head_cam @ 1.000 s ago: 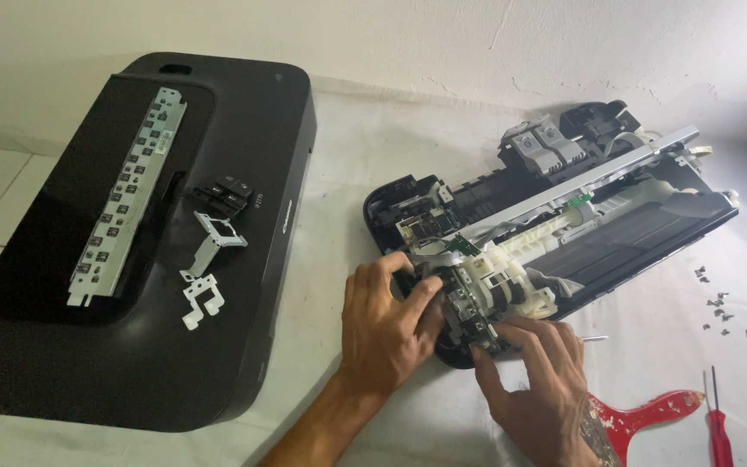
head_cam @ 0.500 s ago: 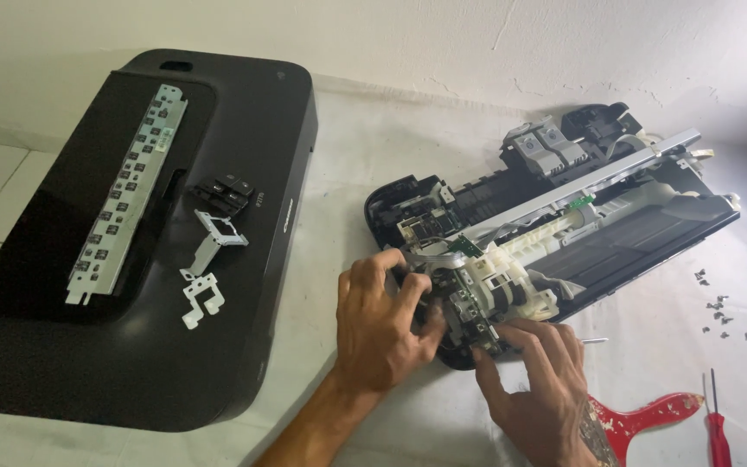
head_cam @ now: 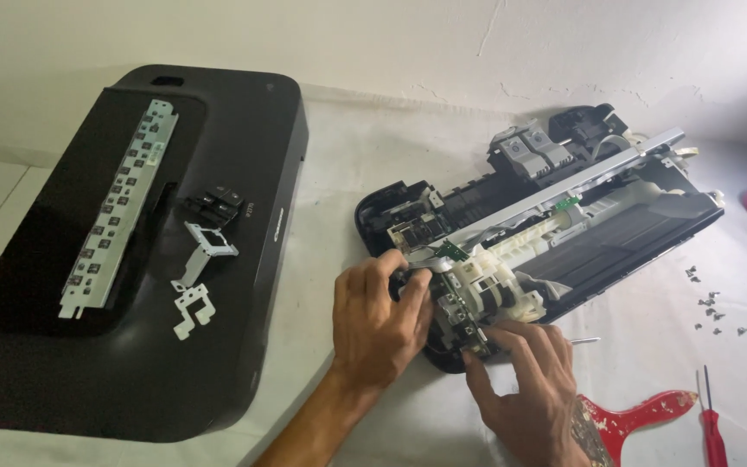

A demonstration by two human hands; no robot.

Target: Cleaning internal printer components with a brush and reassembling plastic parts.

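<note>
Both arms are showing bare, with no sleeve reaching into view and no glove covering either hand. The left hand (head_cam: 379, 322) is wearing no ring, watch or band on the fingers or wrist that can be seen. The right hand (head_cam: 525, 387) is likewise going unadorned by jewellery, though a dark tattoo pattern is showing along its wrist at the lower frame edge

Cover (head_cam: 244, 130) lies left of chassis (head_cam: 564, 233) (screws (head_cam: 709, 303) right).
</note>
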